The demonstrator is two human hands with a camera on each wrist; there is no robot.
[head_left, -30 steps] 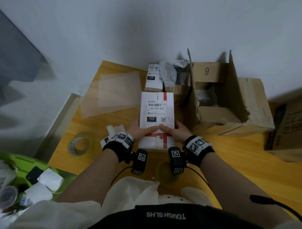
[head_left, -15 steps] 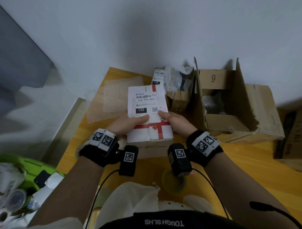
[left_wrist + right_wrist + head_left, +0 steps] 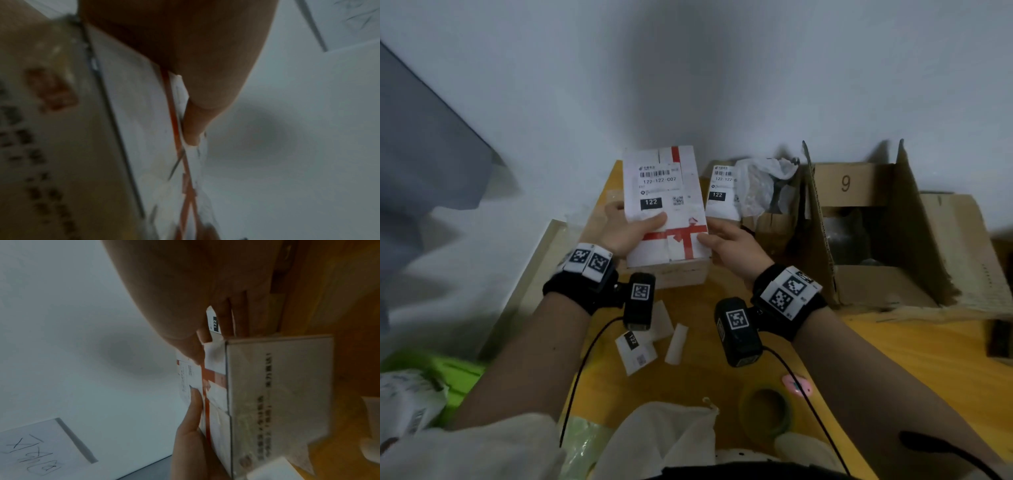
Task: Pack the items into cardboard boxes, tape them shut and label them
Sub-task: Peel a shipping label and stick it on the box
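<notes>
**Q:** Where does this happen?

**A:** Yellow wooden table [image 3: 893, 342] against a pale grey wall. A person holds a small sealed cardboard box [image 3: 666, 219] lifted above the table's far-left part, its labelled top tilted toward the camera.

**Q:** How is it held?

**A:** The left hand [image 3: 625, 228] grasps the box's left side, thumb pressed flat on the white shipping label [image 3: 659, 185]. The right hand [image 3: 726, 245] clasps the near-right corner, thumb on the red tape cross [image 3: 681, 236], fingers underneath.

**Q:** What else is nearby?

**A:** Just right of it stands another labelled box [image 3: 722, 192]; further right, a large open carton marked 9 [image 3: 859, 219]. Peeled label backings [image 3: 650, 339] lie near the wrists, and a tape roll [image 3: 765, 411] nearer still.

**Q:** How should this step go?

**A:** It looks packed, taped and labelled, so likely it is being set aside. Keep both thumbs flat, support the underside, and set it down beside the finished box with the label up, without scuffing the label's edges.
</notes>
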